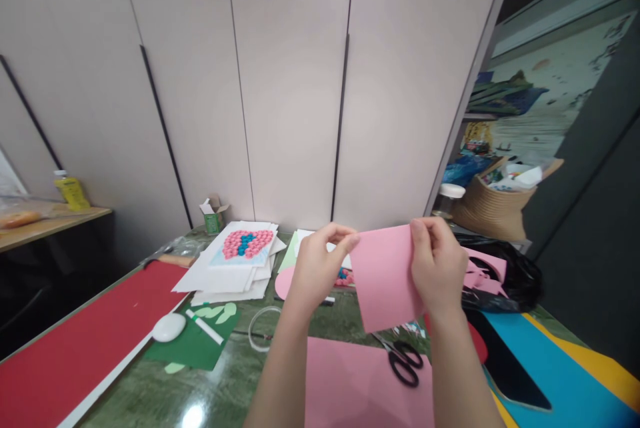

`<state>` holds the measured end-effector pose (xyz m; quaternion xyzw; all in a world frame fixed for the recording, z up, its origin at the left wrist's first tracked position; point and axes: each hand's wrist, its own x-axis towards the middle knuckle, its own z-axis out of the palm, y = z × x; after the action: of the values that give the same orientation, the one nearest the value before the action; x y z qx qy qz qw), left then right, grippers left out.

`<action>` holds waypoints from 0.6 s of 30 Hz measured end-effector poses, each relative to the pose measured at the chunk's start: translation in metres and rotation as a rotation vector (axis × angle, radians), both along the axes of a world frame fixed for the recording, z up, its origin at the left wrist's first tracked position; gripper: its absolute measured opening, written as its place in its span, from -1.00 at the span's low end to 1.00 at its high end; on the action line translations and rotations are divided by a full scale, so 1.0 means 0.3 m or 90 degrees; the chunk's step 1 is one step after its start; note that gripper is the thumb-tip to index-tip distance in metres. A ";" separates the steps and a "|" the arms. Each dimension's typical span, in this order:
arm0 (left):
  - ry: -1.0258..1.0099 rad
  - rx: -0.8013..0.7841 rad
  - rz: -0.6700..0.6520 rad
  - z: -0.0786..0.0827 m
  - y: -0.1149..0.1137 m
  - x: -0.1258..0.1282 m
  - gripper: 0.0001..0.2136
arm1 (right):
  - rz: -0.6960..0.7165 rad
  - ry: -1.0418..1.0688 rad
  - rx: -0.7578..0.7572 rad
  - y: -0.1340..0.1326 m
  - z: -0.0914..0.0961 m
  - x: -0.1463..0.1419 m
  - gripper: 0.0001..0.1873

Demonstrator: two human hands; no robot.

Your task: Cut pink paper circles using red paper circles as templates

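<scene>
Pale cabinet doors (290, 81) rise behind a green marbled table (225, 381). Along its left edge lies a red sheet (85, 341), then a green sheet (195, 345) and a stack of white sheets (230, 275) toward the far edge. The left hand (317, 268) seems to pinch the top left corner of a pink paper (385, 281), raised above the table's middle. The right hand (440, 268) is closed on its top right edge. Black scissors (405, 361) lie below, by the near edge.
</scene>
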<state>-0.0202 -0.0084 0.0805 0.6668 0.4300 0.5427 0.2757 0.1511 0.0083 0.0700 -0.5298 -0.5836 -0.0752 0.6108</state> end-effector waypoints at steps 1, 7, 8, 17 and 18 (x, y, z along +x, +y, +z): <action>-0.013 -0.021 -0.034 0.001 -0.001 0.002 -0.79 | 0.000 0.011 0.000 0.000 0.000 -0.002 -0.75; -0.026 -0.054 -0.065 -0.004 -0.006 0.003 -0.68 | 0.179 0.096 -0.028 0.000 0.009 0.008 -0.77; -0.016 -0.055 -0.062 -0.003 -0.007 0.002 -0.68 | 0.243 0.113 -0.047 0.000 0.012 0.013 -0.80; 0.047 0.003 -0.054 0.012 -0.012 0.000 -0.72 | 0.374 0.148 -0.201 -0.009 0.030 0.032 -0.82; 0.046 0.004 -0.053 0.012 -0.012 0.000 -0.72 | 0.373 0.140 -0.208 -0.010 0.031 0.032 -0.82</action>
<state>-0.0202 -0.0120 0.0842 0.7042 0.4101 0.5073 0.2803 0.1606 0.0052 0.0792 -0.4359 -0.6457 0.2552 0.5727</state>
